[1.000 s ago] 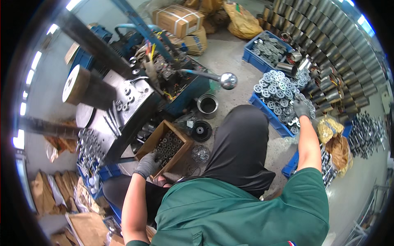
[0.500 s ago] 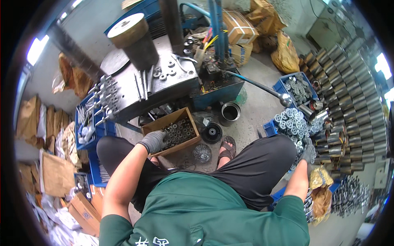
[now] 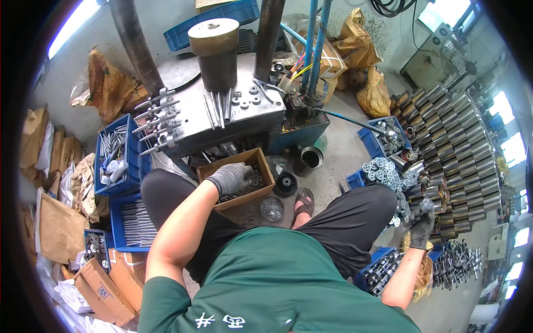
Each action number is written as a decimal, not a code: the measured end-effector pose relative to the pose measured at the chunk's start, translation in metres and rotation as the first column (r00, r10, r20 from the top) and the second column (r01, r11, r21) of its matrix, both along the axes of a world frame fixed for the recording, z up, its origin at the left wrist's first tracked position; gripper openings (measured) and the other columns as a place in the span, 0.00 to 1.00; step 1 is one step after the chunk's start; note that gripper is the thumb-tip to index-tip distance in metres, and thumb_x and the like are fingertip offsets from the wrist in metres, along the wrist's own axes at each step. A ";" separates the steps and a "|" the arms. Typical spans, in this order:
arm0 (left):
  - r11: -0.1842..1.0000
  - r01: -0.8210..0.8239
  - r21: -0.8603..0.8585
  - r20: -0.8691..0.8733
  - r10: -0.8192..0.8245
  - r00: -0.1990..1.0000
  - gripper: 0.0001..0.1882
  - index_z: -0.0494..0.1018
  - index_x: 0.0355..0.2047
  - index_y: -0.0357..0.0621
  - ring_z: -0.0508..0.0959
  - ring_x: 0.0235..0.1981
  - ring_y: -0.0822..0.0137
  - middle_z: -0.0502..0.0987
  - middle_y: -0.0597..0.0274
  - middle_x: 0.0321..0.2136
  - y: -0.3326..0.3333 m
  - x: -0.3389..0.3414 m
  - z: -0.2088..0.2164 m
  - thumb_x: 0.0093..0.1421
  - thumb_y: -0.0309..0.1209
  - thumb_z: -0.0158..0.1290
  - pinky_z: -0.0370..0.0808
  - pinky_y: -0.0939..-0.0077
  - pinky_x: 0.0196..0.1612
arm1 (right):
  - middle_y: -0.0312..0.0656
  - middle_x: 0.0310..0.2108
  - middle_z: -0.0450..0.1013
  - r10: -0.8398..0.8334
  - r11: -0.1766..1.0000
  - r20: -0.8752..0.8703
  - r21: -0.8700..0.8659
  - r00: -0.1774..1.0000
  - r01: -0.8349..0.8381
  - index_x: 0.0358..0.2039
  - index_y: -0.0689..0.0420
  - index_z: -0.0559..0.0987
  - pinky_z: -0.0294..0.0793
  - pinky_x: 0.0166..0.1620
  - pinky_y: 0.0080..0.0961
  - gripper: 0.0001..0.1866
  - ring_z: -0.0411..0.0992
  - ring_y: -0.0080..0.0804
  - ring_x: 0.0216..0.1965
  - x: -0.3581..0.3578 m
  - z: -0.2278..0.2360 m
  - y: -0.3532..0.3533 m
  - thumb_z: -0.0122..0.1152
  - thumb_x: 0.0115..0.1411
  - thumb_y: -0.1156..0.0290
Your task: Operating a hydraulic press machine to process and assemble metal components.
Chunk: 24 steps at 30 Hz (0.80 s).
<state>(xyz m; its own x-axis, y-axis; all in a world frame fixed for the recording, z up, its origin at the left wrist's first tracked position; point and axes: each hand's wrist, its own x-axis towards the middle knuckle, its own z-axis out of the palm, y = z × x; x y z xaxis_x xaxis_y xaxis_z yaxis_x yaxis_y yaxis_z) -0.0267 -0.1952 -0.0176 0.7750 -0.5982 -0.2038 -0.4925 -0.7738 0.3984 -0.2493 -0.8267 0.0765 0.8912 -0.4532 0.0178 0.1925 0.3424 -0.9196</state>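
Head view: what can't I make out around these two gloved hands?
Head view: the brown box's contents beneath the left hand; the hand covers them.
Head view: whether the right hand grips a part; too small and blurred.
Head view: most of the blue crate; silvery wheels and right knee hide it.

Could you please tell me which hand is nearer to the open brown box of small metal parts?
The left. The left hand is over the box; the right hand is far off to its right, beyond the right knee.
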 end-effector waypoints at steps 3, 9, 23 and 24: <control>0.993 0.021 -0.120 0.016 -0.019 1.000 0.18 0.81 0.47 0.42 0.81 0.46 0.43 0.82 0.44 0.43 -0.002 -0.004 0.010 0.63 0.40 0.56 0.78 0.51 0.52 | 0.39 0.29 0.70 0.140 0.953 0.115 -0.286 0.983 -0.102 0.58 0.60 0.71 0.68 0.24 0.20 0.31 0.68 0.26 0.25 0.005 0.095 0.075 0.68 0.54 0.66; 0.978 0.082 -0.193 0.060 -0.071 0.996 0.16 0.81 0.48 0.46 0.81 0.46 0.43 0.82 0.46 0.44 -0.011 -0.017 0.028 0.63 0.38 0.57 0.78 0.53 0.51 | 0.44 0.49 0.76 0.360 0.821 -0.047 -0.458 0.932 -0.340 0.63 0.60 0.69 0.80 0.48 0.29 0.41 0.77 0.33 0.46 0.064 0.118 0.240 0.68 0.45 0.85; 0.452 -0.528 -0.719 -0.570 0.050 0.820 0.15 0.71 0.56 0.39 0.77 0.48 0.67 0.79 0.59 0.44 -0.035 -0.078 -0.023 0.72 0.30 0.53 0.76 0.67 0.55 | 0.40 0.48 0.76 0.625 0.776 0.230 -0.082 0.746 -0.626 0.58 0.56 0.68 0.79 0.51 0.28 0.26 0.76 0.28 0.47 0.189 -0.040 0.439 0.68 0.62 0.80; 0.447 -0.545 -0.710 -0.581 0.066 0.811 0.15 0.71 0.56 0.39 0.77 0.48 0.67 0.79 0.59 0.44 -0.029 -0.084 -0.029 0.72 0.30 0.53 0.76 0.67 0.55 | 0.40 0.46 0.76 0.574 0.818 0.222 -0.113 0.789 -0.564 0.58 0.56 0.69 0.80 0.50 0.27 0.27 0.76 0.27 0.45 0.191 -0.050 0.430 0.70 0.61 0.79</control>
<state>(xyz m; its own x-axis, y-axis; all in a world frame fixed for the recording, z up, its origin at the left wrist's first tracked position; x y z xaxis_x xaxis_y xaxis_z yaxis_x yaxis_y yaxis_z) -0.1103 -0.2246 -0.0471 0.9111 -0.3982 -0.1069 0.1069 -0.0223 0.9940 -0.0585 -0.3972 0.0265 0.9538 0.1396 0.2661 0.1853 0.4240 -0.8865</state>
